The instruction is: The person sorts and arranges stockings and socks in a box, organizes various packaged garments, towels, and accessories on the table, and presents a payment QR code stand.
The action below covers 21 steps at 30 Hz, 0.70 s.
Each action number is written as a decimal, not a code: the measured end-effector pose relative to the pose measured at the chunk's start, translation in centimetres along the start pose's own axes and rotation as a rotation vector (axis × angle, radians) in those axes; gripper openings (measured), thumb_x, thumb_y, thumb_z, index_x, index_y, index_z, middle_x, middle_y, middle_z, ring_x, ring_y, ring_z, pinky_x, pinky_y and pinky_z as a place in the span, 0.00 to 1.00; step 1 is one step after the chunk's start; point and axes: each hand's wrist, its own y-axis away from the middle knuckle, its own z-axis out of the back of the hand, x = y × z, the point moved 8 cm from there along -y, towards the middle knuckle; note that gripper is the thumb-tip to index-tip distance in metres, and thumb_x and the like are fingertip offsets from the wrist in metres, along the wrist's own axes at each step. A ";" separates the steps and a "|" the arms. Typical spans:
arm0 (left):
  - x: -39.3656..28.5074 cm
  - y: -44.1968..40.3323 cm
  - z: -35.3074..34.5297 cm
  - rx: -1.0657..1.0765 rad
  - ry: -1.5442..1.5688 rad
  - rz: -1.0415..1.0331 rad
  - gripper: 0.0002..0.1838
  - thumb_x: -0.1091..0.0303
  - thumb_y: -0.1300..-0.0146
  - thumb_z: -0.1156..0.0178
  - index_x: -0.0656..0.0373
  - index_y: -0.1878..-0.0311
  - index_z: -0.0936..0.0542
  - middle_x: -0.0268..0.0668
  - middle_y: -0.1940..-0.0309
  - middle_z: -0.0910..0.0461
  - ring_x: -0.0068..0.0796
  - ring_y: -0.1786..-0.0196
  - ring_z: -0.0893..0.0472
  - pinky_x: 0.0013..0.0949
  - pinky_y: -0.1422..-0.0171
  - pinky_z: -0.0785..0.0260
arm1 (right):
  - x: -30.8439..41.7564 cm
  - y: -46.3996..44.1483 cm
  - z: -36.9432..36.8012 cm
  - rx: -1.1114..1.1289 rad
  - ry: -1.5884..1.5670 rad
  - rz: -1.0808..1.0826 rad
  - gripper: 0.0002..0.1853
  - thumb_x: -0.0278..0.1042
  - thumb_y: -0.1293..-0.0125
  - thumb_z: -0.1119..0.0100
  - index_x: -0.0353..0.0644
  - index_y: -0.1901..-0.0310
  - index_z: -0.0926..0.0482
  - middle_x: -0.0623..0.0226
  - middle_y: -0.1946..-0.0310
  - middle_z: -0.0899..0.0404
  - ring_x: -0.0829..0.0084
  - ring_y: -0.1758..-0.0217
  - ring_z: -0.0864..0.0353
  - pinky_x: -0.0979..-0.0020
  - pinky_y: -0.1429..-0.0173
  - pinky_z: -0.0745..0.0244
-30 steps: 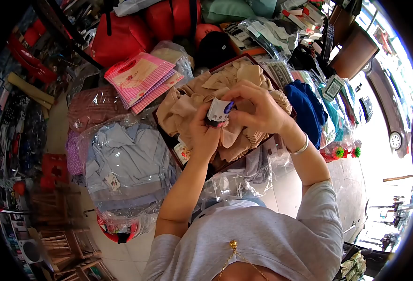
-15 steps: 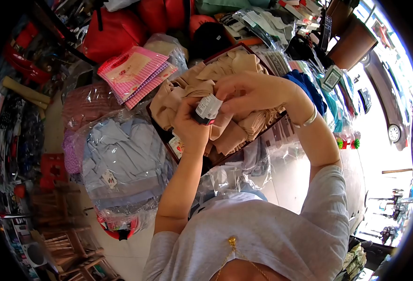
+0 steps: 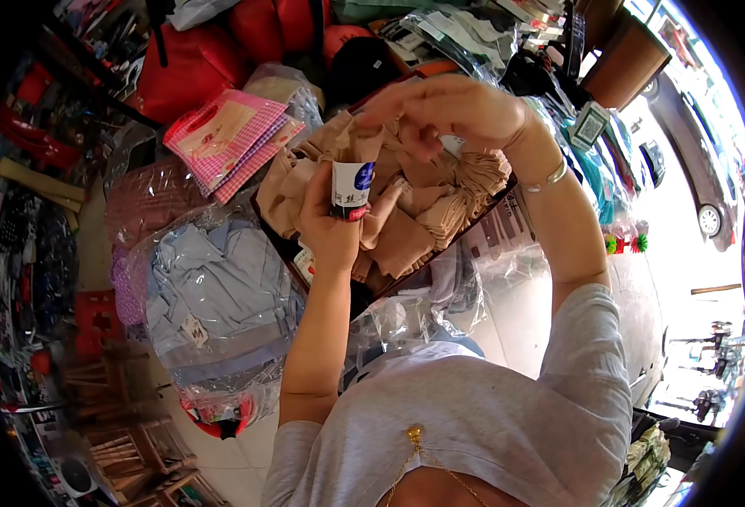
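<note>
My left hand (image 3: 328, 224) is closed on a folded beige stocking wrapped in a paper label (image 3: 352, 190). The label is white with a blue oval, dark characters and a red lower band; beige fabric sticks up above it. My right hand (image 3: 457, 110), with a bracelet at the wrist, hovers above the box, fingers apart. Its outstretched fingers reach left to the top of that fabric; whether they touch it I cannot tell. Beneath both hands, a dark red box (image 3: 389, 291) holds several folded beige stockings (image 3: 402, 242).
Pink checked packets (image 3: 229, 139) lie beyond the box to the left. Bagged light blue clothing (image 3: 220, 279) sits nearer on the left. Red bags (image 3: 191, 68) stand at the back. More packaged goods (image 3: 596, 182) line the right side, and wooden stools (image 3: 136, 448) stand lower left.
The label in my left hand has turned upright, its blue and white front now showing. My right hand has lifted up and away from the label, toward the far side of the box.
</note>
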 end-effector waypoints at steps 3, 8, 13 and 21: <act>0.3 -0.3 -0.3 0.061 0.045 0.005 0.14 0.75 0.38 0.45 0.62 0.49 0.27 0.43 0.56 0.20 0.22 0.67 0.23 0.23 0.62 0.27 | 0.0 -0.7 1.3 -0.059 -0.293 0.099 0.23 0.40 0.29 0.58 0.34 0.40 0.30 0.65 0.68 0.21 0.82 0.71 0.27 0.80 0.64 0.32; 0.8 -0.7 0.2 0.129 0.376 0.076 0.16 0.81 0.40 0.52 0.63 0.48 0.29 0.48 0.57 0.21 0.29 0.66 0.20 0.27 0.60 0.24 | -2.7 -0.9 2.3 -0.335 -0.370 0.084 0.23 0.41 0.30 0.54 0.34 0.41 0.29 0.68 0.66 0.21 0.77 0.73 0.29 0.76 0.65 0.32; 1.4 -1.5 1.2 0.051 0.614 0.156 0.15 0.74 0.35 0.52 0.59 0.44 0.30 0.48 0.53 0.22 0.31 0.62 0.19 0.31 0.59 0.21 | -6.5 2.1 -0.6 -0.116 0.631 -0.144 0.11 0.38 0.41 0.40 0.43 0.60 0.19 0.70 0.68 0.21 0.76 0.68 0.23 0.74 0.61 0.29; 1.0 -1.8 0.9 0.039 0.527 0.140 0.16 0.74 0.35 0.54 0.61 0.43 0.31 0.45 0.55 0.22 0.32 0.60 0.19 0.36 0.54 0.21 | -3.1 3.2 2.2 -0.382 0.211 -0.069 0.04 0.31 0.41 0.40 0.40 0.67 0.20 0.72 0.65 0.21 0.81 0.62 0.24 0.75 0.56 0.30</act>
